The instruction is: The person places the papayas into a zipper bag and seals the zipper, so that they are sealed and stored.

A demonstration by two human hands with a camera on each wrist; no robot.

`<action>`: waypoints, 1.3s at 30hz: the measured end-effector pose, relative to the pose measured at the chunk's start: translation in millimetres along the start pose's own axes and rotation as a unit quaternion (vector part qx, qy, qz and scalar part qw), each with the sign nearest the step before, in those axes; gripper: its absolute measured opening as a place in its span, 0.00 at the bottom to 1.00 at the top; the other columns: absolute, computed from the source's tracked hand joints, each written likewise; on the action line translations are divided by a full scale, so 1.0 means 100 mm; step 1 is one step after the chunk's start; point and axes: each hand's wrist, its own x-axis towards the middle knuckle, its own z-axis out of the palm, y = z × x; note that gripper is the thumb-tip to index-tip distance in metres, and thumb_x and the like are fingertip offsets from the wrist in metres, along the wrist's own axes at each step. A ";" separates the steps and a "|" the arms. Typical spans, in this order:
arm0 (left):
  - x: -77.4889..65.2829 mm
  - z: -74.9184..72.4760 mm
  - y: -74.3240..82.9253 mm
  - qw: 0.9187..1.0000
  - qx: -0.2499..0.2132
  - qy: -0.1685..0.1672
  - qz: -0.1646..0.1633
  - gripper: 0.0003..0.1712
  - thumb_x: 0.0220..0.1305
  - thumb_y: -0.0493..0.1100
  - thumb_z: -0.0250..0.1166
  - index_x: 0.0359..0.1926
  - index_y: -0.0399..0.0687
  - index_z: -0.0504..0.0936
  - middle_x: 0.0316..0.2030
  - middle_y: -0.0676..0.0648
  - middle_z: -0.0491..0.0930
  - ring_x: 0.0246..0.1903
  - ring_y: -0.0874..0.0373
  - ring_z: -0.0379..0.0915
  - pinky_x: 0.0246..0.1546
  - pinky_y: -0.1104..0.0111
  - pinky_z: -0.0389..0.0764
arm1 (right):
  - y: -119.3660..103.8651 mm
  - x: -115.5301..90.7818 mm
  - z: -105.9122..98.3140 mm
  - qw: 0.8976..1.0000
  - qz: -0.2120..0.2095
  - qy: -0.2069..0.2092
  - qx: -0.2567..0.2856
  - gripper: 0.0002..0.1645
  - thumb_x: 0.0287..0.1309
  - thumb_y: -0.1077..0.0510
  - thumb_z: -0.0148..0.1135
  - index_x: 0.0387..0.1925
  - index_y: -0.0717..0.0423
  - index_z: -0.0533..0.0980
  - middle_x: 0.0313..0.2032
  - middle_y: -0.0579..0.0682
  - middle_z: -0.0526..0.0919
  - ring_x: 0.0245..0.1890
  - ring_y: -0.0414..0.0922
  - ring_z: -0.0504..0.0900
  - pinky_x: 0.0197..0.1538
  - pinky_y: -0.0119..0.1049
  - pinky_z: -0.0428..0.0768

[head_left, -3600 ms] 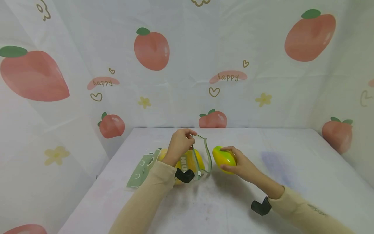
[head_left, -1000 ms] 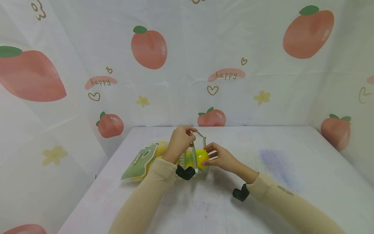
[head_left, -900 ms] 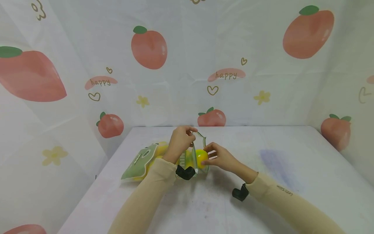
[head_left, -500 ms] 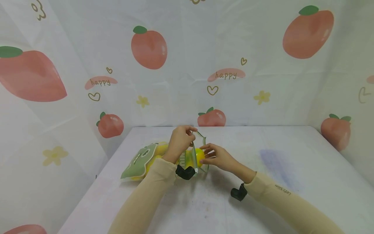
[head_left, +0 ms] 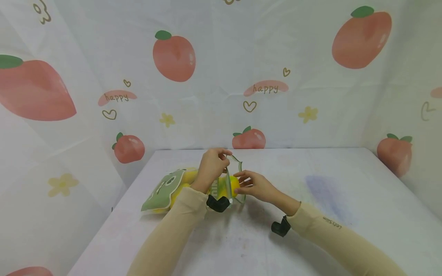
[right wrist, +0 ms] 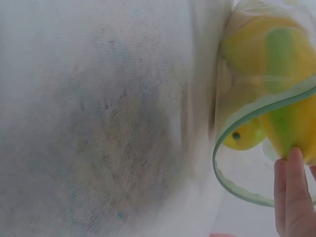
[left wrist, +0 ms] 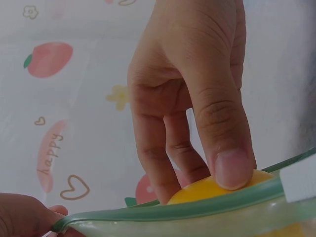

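Note:
A clear zip bag (head_left: pixel 162 196) with a green cartoon face lies on its side, bulging with several yellow fruits. My left hand (head_left: pixel 211 168) pinches the upper rim of its mouth, which gapes to the right. At that mouth my right hand (head_left: pixel 257 187) holds the end of a yellow-green mango (head_left: pixel 235 184), thumb on one side and fingers on the other. In the left wrist view the mango's end shows just above the green zip strip (left wrist: pixel 163 213). Most of the mango is inside the bag in the right wrist view, beside a small yellow-green fruit (right wrist: pixel 245 137).
A white slider (left wrist: pixel 298 178) sits on the zip strip. The whitish tabletop (head_left: pixel 304 245) carries a faint purple smudge (head_left: pixel 328 195). Behind it hangs a white cloth (head_left: pixel 214 107) printed with peaches. Black wrist cameras (head_left: pixel 218 204) are worn on both wrists.
My right hand has moved left from beside the bag and pushed the mango into its mouth, lately creeping deeper. The left hand keeps its pinch on the rim.

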 end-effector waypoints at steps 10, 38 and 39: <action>0.02 -0.04 0.00 1.000 -0.006 0.013 0.010 0.16 0.59 0.32 0.58 0.47 0.42 0.84 0.28 0.46 0.75 0.23 0.47 0.81 0.27 0.68 0.84 | 0.03 0.03 0.02 1.000 -0.010 -0.018 -0.007 0.30 0.55 0.54 0.69 0.58 0.60 0.74 0.49 0.57 0.80 0.46 0.51 0.82 0.50 0.41 0.83; 0.01 -0.07 0.00 1.000 -0.010 0.014 0.004 0.17 0.59 0.31 0.57 0.47 0.42 0.84 0.29 0.46 0.75 0.20 0.55 0.78 0.31 0.65 0.86 | 0.01 -0.03 -0.14 0.999 -0.039 0.009 -0.022 0.27 0.57 0.55 0.67 0.57 0.57 0.75 0.56 0.58 0.77 0.58 0.61 0.74 0.60 0.52 0.76; 0.01 -0.07 0.00 1.000 -0.011 0.015 0.004 0.17 0.59 0.31 0.57 0.47 0.42 0.84 0.29 0.45 0.75 0.20 0.54 0.78 0.31 0.64 0.86 | 0.02 -0.03 -0.15 0.999 -0.041 0.009 -0.021 0.27 0.57 0.55 0.67 0.57 0.58 0.75 0.56 0.58 0.77 0.58 0.61 0.74 0.59 0.52 0.76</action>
